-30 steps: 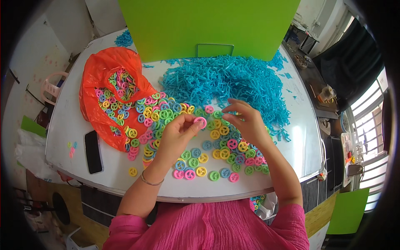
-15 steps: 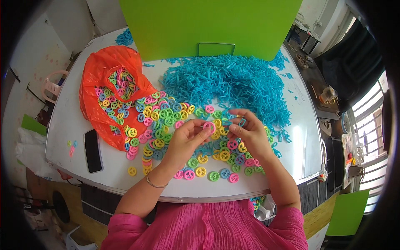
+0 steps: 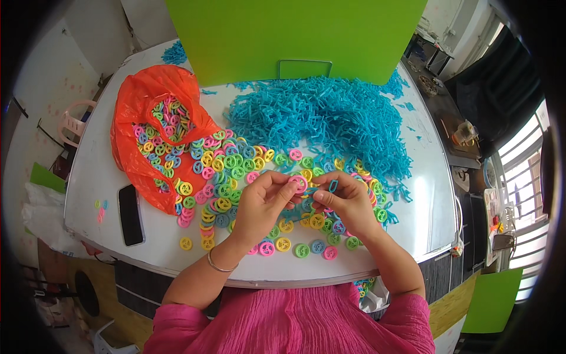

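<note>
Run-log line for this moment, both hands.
left hand: pinching pink spoked wheel | right hand: holding blue plastic pieces | beyond: blue plastic heap | table left: orange-red bag

crinkled pink top [image 3: 289,321] (silver bangle [image 3: 219,268])

Whitish wall [image 3: 47,88], pink chair [image 3: 69,125] on L; bright barred window [image 3: 526,183] nr dk curtain [image 3: 492,97] on R.
</note>
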The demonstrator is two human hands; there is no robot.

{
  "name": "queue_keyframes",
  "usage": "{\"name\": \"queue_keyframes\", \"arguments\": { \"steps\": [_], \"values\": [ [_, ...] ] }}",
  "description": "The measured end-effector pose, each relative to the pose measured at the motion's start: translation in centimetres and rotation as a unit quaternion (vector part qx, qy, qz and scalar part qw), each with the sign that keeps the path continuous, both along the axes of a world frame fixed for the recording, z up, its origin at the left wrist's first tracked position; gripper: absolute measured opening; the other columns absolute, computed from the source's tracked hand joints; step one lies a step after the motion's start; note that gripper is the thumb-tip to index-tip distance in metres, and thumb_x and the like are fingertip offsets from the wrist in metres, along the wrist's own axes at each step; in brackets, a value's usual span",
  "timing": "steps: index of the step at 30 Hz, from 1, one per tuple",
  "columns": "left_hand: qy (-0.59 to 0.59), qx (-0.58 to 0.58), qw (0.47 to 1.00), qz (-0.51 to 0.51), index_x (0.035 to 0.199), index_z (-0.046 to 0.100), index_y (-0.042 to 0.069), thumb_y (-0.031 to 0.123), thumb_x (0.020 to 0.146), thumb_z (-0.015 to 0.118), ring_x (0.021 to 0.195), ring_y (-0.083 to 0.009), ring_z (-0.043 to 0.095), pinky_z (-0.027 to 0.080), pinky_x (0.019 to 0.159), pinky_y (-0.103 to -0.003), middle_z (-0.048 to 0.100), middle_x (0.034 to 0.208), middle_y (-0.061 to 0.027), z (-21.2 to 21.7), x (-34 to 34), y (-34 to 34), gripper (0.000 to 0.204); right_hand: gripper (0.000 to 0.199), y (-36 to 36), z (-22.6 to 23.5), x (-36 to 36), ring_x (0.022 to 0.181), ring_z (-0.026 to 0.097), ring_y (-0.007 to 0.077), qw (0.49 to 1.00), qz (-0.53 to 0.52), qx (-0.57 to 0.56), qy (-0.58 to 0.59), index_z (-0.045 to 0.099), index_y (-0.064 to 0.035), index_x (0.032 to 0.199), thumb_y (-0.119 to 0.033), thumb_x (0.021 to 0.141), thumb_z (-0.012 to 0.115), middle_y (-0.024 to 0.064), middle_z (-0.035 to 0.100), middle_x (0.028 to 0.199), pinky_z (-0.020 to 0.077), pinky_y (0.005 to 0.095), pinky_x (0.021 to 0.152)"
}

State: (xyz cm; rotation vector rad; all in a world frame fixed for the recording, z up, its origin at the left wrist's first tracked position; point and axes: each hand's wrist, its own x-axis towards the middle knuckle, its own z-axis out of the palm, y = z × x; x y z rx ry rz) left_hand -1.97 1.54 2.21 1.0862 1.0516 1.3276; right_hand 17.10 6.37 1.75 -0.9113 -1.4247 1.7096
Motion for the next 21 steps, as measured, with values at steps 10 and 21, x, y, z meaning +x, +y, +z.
{"name": "queue_keyframes", "arguments": {
  "steps": [10,21],
  "values": [
    [-0.006,-0.04,0.998,-0.054,0.101,0.057,0.0,0.009,0.092,0.06,0.082,-0.0108,0.065,0.053,0.071,-0.022,0.067,0.09,-0.0057,-1.0,0.7,-0.1,0.012,0.033,-0.1,1.4,0.1,0.064,0.063,0.0128,0.993,0.004,-0.114,-0.01,0.048,-0.007,0.12,-0.009,0.09,0.061,0.0052,0.064,0.08,0.0521,0.0237,0.056],
    [-0.041,-0.081,0.996,0.004,0.099,0.059,-0.002,0.013,0.091,0.062,0.082,-0.0116,0.065,0.055,0.071,-0.023,0.067,0.091,-0.0071,-1.2,-0.1,0.3,0.017,0.043,-0.4,2.2,0.0,0.087,0.064,0.0237,0.689,-0.023,0.658,-0.304,0.058,-0.0068,0.122,-0.016,0.081,0.07,0.0112,0.062,0.111,0.0521,0.0322,0.068]
  ]
}}
